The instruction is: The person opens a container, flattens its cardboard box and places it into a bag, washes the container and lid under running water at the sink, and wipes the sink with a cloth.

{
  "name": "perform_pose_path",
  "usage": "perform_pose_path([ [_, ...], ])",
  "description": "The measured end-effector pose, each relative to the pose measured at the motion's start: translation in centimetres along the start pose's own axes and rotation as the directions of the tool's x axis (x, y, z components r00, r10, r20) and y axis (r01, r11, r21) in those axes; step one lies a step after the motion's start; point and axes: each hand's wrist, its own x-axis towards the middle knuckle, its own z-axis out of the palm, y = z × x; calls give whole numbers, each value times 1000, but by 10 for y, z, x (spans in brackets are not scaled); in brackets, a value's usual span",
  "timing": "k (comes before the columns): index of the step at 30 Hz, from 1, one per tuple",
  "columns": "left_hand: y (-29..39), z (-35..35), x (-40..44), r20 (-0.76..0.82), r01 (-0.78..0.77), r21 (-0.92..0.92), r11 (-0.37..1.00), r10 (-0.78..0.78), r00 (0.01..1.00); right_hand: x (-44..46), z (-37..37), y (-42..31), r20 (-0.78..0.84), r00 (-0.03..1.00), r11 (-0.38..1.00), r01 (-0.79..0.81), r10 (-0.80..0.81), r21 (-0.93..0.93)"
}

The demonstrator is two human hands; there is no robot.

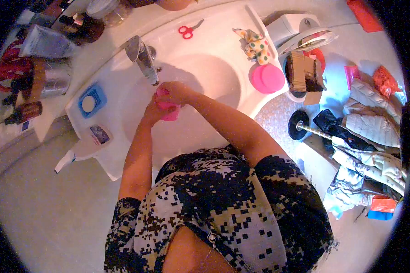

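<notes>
Both hands meet over the white sink, just below the chrome faucet. My left hand is wrapped around a small pink object, whose exact kind is mostly hidden by the fingers. On the same pink object, my right hand closes from above, its fingers curled near the faucet's spout. Whether water is running cannot be made out. To the right, a round pink container stands on the sink's rim beside a crumpled polka-dot cloth.
Red-handled scissors lie on the back rim. At left sit a blue soap dish with pale soap and a white bottle. Bottles and jars crowd the left shelf. A cardboard box and piled clothes are at right.
</notes>
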Motion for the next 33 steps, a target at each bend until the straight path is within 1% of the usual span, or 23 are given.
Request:
perform_pose_path([
  [2,22,-2,-7,229,299,-392,870,-223,948,-14,-18,-15,2,999,994,-39,39,-100],
  [3,25,1,-13,215,302,-582,755,-215,953,-18,-26,-11,-29,999,986,-36,32,-164],
  [5,32,4,-21,185,258,-867,427,-205,961,-24,-46,4,-265,957,949,26,-114,-314],
  [6,37,3,-20,168,222,-794,566,-147,975,-29,-60,17,-438,862,911,63,-256,-408],
  [8,40,2,-20,165,166,-647,744,-76,983,-39,-108,48,-767,604,783,-362,-216,-506],
  [9,39,2,-21,172,154,-586,795,-64,983,-52,-141,45,-859,477,714,-535,-187,-453],
  [10,33,1,-20,193,190,-568,801,-95,977,-55,-158,66,-909,390,676,-630,-149,-382],
  [11,29,2,-18,186,211,-622,754,-119,975,-52,-167,83,-949,292,631,-715,-119,-300],
  [12,26,3,-16,179,227,-674,703,-142,973,-43,-165,95,-924,366,628,-695,-112,-351],
  [14,25,10,-14,124,205,-869,450,-203,971,-26,-146,119,-856,509,623,-643,-86,-445],
  [15,22,11,-12,105,196,-870,452,-217,970,-18,-131,117,-861,489,691,-575,-141,-439],
  [16,19,13,-11,90,190,-870,455,-234,968,-17,-116,108,-843,515,662,-579,-157,-476],
  [19,29,12,-8,50,175,-866,469,-267,963,-45,-75,84,-712,614,675,-367,-341,-640],
  [20,33,13,-9,36,170,-866,470,-280,959,-58,-62,85,-663,677,685,-319,-319,-655],
  [22,15,9,-5,-35,135,-804,580,-271,962,-85,-26,100,-433,901,707,-296,-16,-642],
  [24,10,5,3,-115,62,-701,711,-198,974,-99,-9,84,-442,897,926,-177,12,-334],
  [25,15,3,3,-150,16,-625,781,-140,979,-100,-4,75,-434,900,983,-106,30,-152],
  [26,18,2,-2,-173,-21,-540,841,-87,981,-93,-5,69,-515,857,992,-71,8,-103],
  [28,17,0,-2,-87,45,-695,718,-147,985,-64,-27,49,-672,740,1000,6,-15,-16],
  [29,18,1,3,-42,72,-761,645,-160,986,-50,-40,44,-699,714,982,101,39,158],
  [30,24,4,5,-45,55,-709,703,-123,991,-39,-52,38,-715,692,926,198,100,321],
  [32,44,15,9,-44,12,-590,807,-47,998,-21,-72,17,-500,835,719,198,232,666],
  [33,54,21,10,-26,10,-724,689,-41,999,-14,-74,9,-368,893,575,164,258,801],
])
